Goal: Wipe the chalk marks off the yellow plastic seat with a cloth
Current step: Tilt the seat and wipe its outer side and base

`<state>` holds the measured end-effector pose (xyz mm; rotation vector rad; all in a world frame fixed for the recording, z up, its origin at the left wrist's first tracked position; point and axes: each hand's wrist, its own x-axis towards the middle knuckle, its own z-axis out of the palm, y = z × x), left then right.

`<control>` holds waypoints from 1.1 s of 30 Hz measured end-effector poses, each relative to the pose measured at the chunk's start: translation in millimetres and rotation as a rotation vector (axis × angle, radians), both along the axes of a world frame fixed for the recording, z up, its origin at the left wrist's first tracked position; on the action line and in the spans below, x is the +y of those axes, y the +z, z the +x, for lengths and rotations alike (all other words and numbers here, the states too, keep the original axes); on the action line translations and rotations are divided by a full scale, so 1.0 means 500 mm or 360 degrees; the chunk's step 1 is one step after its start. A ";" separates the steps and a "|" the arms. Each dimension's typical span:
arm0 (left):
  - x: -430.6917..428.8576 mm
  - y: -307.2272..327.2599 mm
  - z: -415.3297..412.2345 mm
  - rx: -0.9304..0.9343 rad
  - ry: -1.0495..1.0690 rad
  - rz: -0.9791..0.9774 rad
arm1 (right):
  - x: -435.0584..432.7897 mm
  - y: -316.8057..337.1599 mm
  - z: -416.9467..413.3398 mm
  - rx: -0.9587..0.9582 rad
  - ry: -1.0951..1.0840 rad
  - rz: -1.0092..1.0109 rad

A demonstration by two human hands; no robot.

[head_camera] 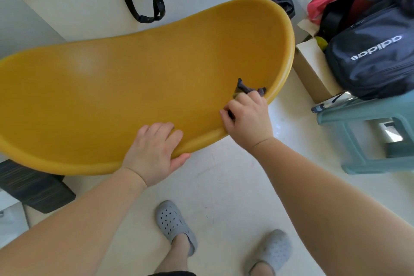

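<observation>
Both hands are on the yellow plastic seat (134,96) filling mid-view: the left hand (154,152) clasps its near rim, thumb underneath, the right hand (247,119) bunches a dark cloth (247,88) against its right inner wall, with a faint pale smudge (84,63), perhaps chalk, toward the left and a teal stool (369,112) beside.
</observation>
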<state>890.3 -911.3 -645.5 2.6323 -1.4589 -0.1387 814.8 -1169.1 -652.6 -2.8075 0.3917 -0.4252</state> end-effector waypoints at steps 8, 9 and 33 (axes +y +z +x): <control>-0.159 0.066 -0.105 0.0058 0.0212 -0.0332 | -0.048 0.029 -0.117 -0.0417 0.0303 0.0292; -0.195 0.071 -0.120 0.0085 0.0233 -0.0344 | -0.067 0.036 -0.134 -0.0456 0.0342 0.0335; -0.583 -0.254 -0.266 0.1482 0.0989 -0.0434 | -0.405 -0.354 -0.331 0.0801 -0.0053 0.1476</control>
